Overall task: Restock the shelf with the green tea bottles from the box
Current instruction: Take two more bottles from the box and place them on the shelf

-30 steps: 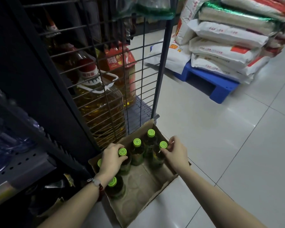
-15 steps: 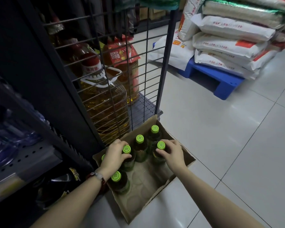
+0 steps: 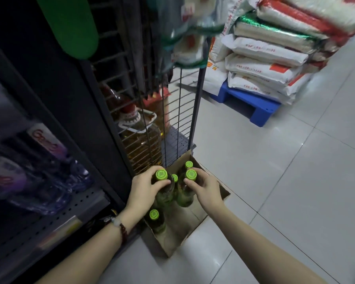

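Note:
An open cardboard box [image 3: 195, 224] sits on the floor beside the dark shelf [image 3: 55, 220]. Each hand grips one green tea bottle by its neck, just under the green cap. My left hand [image 3: 146, 189] holds the left bottle [image 3: 164, 193]. My right hand [image 3: 205, 189] holds the right bottle [image 3: 186, 196]. Both bottles are raised above the others in the box. Three more bottles remain inside: one near the front [image 3: 155, 219], one between my hands [image 3: 174, 177], one at the back [image 3: 189, 165].
A wire rack [image 3: 178, 111] behind the box holds large oil jugs [image 3: 141, 144]. Purple-labelled bottles [image 3: 49, 177] lie blurred on the shelf at left. Stacked rice sacks [image 3: 264, 64] rest on a blue pallet [image 3: 252, 105] at back right. White tiled floor [image 3: 275, 181] spreads right.
Both hands have closed round a bottle each and lifted them up from the box. The camera has risen and tilted, so the shelf and upper rack now show more.

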The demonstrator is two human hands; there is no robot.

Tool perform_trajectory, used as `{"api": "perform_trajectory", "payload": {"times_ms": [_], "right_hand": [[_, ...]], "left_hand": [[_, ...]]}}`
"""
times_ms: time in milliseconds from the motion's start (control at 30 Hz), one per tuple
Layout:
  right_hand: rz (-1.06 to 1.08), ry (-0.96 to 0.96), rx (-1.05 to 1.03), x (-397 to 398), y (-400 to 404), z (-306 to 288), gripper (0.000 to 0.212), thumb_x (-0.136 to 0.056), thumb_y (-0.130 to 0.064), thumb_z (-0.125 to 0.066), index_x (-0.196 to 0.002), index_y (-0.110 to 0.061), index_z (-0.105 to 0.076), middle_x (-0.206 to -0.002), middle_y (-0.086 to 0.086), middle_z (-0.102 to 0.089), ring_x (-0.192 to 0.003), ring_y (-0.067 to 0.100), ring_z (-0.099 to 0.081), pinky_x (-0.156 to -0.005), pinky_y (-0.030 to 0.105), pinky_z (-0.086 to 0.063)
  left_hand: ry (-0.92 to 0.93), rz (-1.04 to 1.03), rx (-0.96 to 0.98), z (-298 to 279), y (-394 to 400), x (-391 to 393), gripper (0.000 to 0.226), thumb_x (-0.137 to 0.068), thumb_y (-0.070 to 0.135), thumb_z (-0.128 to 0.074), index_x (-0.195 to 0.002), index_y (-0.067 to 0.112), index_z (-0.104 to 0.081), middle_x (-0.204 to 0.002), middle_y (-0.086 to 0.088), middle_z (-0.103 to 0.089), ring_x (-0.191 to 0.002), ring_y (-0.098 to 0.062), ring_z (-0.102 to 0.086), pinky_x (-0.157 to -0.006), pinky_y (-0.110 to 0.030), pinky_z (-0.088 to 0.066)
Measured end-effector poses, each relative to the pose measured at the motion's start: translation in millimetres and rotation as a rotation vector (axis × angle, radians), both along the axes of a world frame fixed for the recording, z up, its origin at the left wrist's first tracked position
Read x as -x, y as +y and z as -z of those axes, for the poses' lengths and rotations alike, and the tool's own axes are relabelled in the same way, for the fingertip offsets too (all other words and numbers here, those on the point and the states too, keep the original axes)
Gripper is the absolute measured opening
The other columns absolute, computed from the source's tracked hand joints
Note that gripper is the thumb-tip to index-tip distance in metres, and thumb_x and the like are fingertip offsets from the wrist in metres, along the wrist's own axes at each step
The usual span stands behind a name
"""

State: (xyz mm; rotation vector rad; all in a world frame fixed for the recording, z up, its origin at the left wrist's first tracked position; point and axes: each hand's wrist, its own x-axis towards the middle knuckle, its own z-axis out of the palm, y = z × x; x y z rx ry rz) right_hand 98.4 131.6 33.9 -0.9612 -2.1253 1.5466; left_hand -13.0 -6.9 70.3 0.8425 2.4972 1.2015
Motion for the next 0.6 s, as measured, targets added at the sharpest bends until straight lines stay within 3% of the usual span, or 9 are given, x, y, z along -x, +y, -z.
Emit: {"api": "perform_trajectory", "payload": {"times_ms": [100, 167, 300, 400, 500, 600], "right_hand": [[-0.032, 0.018, -0.023, -5.0, -9.2, -55.9, 0.029, -0.074, -0.039, -0.069, -0.100, -0.027, -0.068, -0.096, -0.008, -0.073, -0.095, 0.010, -0.066, -0.090, 0.043, -0.053], [-0.045, 0.031, -0.024, -8.8, -12.8, -94.2, 0.022, -0.078, -0.033, -0.068, -0.099, -0.025, -0.069, -0.095, -0.005, -0.073, -0.094, 0.012, -0.066, -0.089, 0.043, -0.053], [-0.036, 0.082, 0.003, -18.1, -16.1, -178.4, 0.028, -0.075, -0.039, -0.065, -0.095, -0.020, -0.068, -0.090, -0.001, -0.073, -0.090, 0.018, -0.067, -0.086, 0.046, -0.053], [-0.056, 0.099, 0.030, -25.5, -13.2, -249.6, 0.009, -0.081, -0.025, -0.068, -0.090, -0.024, -0.067, -0.089, 0.001, -0.073, -0.087, 0.015, -0.066, -0.086, 0.042, -0.053], [-0.082, 0.135, 0.045, -33.9, -6.4, -325.6, 0.014, -0.085, -0.014, -0.067, -0.087, -0.027, -0.066, -0.083, -0.004, -0.071, -0.078, 0.004, -0.062, -0.080, 0.031, -0.053], [-0.137, 0.158, 0.073, -44.2, 5.0, -403.1, 0.015, -0.087, -0.012, -0.065, -0.090, -0.026, -0.068, -0.080, -0.010, -0.070, -0.074, -0.003, -0.062, -0.074, 0.019, -0.050]], "left_hand": [[-0.022, -0.042, -0.041, -56.6, -3.4, -5.2, 0.032, -0.072, 0.027, -0.078, -0.103, 0.021, -0.070, -0.088, 0.014, -0.066, -0.084, -0.002, -0.059, -0.068, 0.000, -0.037], [-0.050, -0.046, -0.065, -94.2, -3.0, -8.6, 0.032, -0.072, 0.028, -0.079, -0.102, 0.024, -0.071, -0.089, 0.014, -0.069, -0.086, -0.001, -0.061, -0.070, 0.001, -0.039], [-0.115, -0.072, -0.141, -179.0, -3.4, -18.1, 0.031, -0.071, 0.025, -0.080, -0.101, 0.023, -0.072, -0.084, 0.017, -0.069, -0.081, 0.007, -0.063, -0.071, 0.001, -0.043], [-0.126, -0.057, -0.162, -247.8, -1.6, -25.1, 0.033, -0.073, 0.023, -0.079, -0.104, 0.022, -0.071, -0.088, 0.016, -0.069, -0.079, 0.021, -0.058, -0.069, 0.005, -0.040], [-0.118, -0.029, -0.177, -321.5, 2.4, -32.8, 0.035, -0.075, 0.022, -0.078, -0.109, 0.018, -0.070, -0.099, 0.010, -0.071, -0.088, 0.011, -0.061, -0.073, 0.004, -0.041], [-0.115, 0.003, -0.199, -398.1, 10.2, -42.2, 0.035, -0.076, 0.021, -0.076, -0.110, 0.018, -0.069, -0.102, 0.008, -0.069, -0.099, -0.002, -0.061, -0.080, -0.005, -0.043]]}}
